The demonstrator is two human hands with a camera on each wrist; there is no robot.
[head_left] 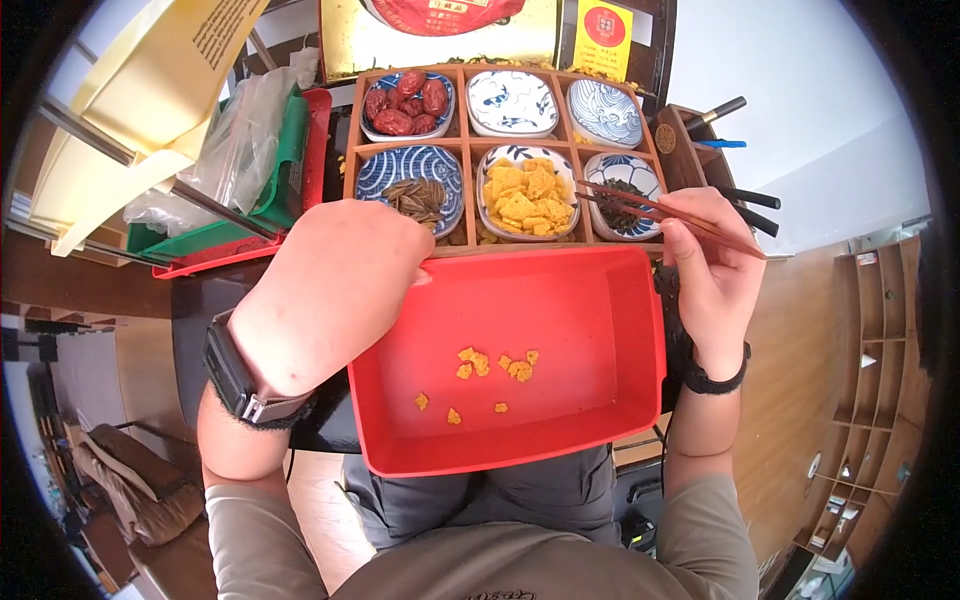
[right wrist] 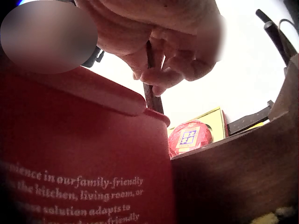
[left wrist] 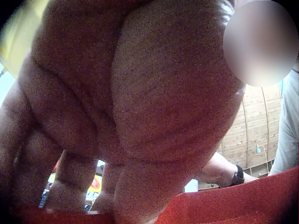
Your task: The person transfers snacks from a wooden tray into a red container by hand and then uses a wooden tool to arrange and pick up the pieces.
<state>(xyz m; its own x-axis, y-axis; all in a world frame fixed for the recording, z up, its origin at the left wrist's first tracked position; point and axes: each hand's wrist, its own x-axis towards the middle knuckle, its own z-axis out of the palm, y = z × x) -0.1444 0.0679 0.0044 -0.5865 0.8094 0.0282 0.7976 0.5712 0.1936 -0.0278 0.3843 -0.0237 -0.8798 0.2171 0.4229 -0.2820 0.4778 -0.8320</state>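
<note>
My left hand [head_left: 335, 280] grips the far left rim of a red plastic bin [head_left: 510, 458], its fingers over the edge. Several small yellow crumbly pieces [head_left: 518, 370] lie scattered on the bin's floor. In my right hand [head_left: 718, 275] is a pair of brown wooden chopsticks [head_left: 700, 225], held between thumb and fingers. Their tips point left, over a flower-patterned bowl [head_left: 640, 176] with dark dried leaves [head_left: 622, 208], close to the bowl of yellow chunks [head_left: 528, 198]. In the right wrist view, the chopsticks [right wrist: 155, 101] show behind the bin's corner.
A divided wooden tray [head_left: 466, 105] behind the bin also carries red dates [head_left: 408, 103], brown slender pieces [head_left: 418, 201] and two patterned bowls [head_left: 512, 102]. Green and red baskets [head_left: 285, 180] with plastic bags stand left. A wooden holder with dark sticks [head_left: 745, 195] is at right.
</note>
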